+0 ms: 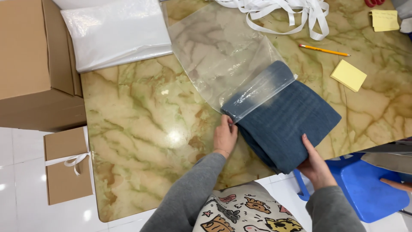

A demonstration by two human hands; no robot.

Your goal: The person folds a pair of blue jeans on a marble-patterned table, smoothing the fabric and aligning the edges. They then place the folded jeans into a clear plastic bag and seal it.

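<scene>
At the far left, a large cardboard box (36, 64) is seen overhanging the counter (141, 129) edge, a ribbon-tied flat box (66, 169) on the floor below. A broad bare stretch of counter is left open beside the left hand (225, 136), whose grip is pinched shut on the mouth of the clear plastic bag (219, 56). The folded blue cloth (285, 118) is part-sleeved in that mouth, jutting over the near edge. The right hand (315, 165) is closed on its lower corner. Sticky notes (348, 75) and a pencil (324, 50) are kept well apart.
</scene>
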